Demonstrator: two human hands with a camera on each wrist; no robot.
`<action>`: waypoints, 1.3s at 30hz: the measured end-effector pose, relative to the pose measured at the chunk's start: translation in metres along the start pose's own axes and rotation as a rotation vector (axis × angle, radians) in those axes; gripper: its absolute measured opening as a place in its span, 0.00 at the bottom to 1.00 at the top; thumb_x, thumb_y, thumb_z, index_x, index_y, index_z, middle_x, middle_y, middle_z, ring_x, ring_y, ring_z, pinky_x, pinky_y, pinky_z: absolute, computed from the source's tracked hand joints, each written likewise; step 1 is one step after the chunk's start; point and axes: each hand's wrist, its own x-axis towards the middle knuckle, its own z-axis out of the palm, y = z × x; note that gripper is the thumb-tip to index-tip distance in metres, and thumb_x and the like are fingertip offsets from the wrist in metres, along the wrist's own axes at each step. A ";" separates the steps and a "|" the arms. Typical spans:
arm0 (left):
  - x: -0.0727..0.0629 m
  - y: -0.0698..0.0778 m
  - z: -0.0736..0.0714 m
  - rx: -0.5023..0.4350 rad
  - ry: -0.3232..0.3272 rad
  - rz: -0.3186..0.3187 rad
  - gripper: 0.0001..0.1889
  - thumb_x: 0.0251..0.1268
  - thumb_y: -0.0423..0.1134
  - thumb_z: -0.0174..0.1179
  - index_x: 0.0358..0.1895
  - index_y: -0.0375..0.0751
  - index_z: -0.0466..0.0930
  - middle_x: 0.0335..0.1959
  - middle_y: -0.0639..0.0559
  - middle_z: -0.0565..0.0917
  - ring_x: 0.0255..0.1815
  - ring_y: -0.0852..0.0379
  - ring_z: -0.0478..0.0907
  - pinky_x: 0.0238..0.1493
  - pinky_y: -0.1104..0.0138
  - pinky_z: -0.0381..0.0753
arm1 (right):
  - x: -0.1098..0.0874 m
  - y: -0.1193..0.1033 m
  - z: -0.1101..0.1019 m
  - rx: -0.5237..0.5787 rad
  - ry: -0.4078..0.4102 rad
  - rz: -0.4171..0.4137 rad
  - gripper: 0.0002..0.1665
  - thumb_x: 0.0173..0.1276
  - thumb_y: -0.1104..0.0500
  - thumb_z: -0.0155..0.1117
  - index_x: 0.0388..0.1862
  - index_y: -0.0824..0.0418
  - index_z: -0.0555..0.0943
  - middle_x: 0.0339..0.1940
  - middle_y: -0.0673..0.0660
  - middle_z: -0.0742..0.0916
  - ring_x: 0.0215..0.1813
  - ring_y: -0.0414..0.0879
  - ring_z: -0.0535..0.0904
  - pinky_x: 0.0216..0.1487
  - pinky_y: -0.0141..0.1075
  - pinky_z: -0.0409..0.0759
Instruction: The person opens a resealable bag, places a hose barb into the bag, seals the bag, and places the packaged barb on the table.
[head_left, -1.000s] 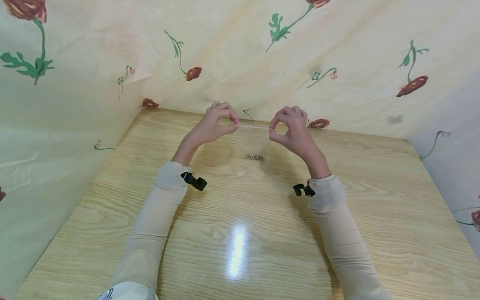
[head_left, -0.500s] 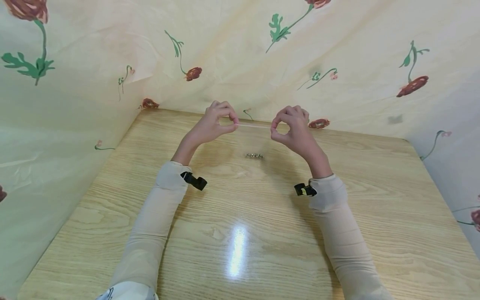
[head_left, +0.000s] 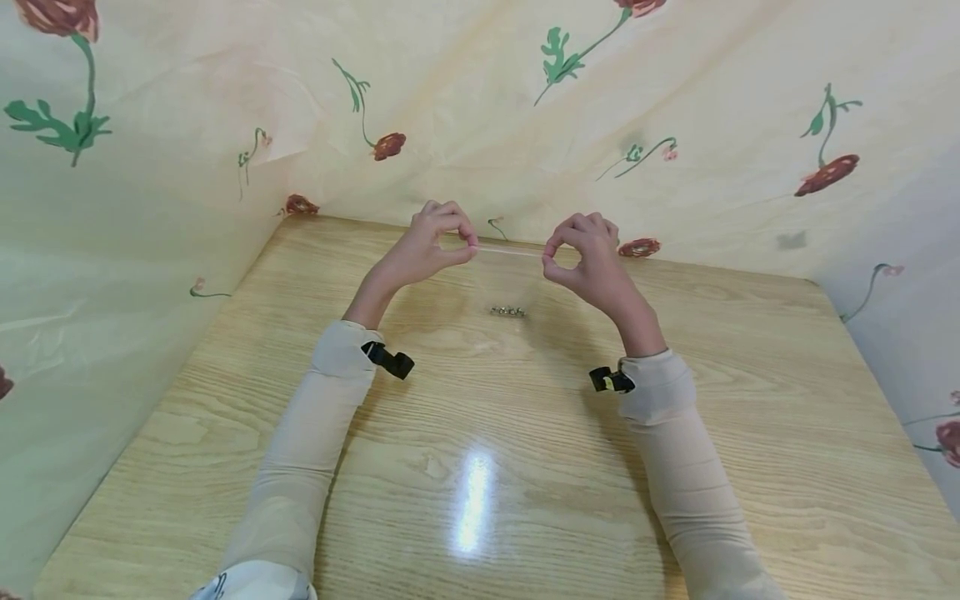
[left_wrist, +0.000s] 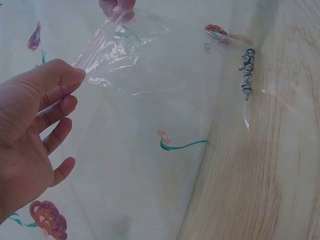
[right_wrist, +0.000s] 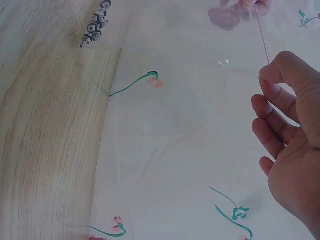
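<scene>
Between my hands hangs a clear zip-lock bag [left_wrist: 165, 65], its top edge marked by a thin red line. My left hand [head_left: 429, 246] pinches one top corner between thumb and forefinger, while the other fingers curl loosely. The opposite corner is pinched in the same way by my right hand [head_left: 588, 260]. Several small silvery metal pieces, like screws or bolts [left_wrist: 247, 74], lie in a row along the bag's bottom. In the head view these metal pieces [head_left: 507, 312] appear below and between the hands. The right wrist view shows the red line [right_wrist: 262, 35] pulled straight.
Under the hands is a light wood-grain table [head_left: 480, 400], with a bright light reflection near its front. Pale sheeting with printed red flowers [head_left: 465, 92] rises behind the table and along both sides. Each sleeve cuff carries a black wrist camera mount [head_left: 387, 360].
My right hand has shifted very slightly to the right, and the metal pieces in the bag have moved a touch up and left in the head view. Both pinches are held.
</scene>
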 end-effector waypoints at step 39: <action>-0.001 0.018 0.006 -0.285 -0.001 -0.102 0.06 0.74 0.33 0.59 0.46 0.34 0.79 0.41 0.46 0.81 0.44 0.54 0.78 0.54 0.64 0.76 | -0.007 -0.004 -0.014 0.264 -0.004 0.164 0.05 0.74 0.66 0.60 0.44 0.68 0.79 0.42 0.57 0.82 0.46 0.38 0.76 0.56 0.30 0.72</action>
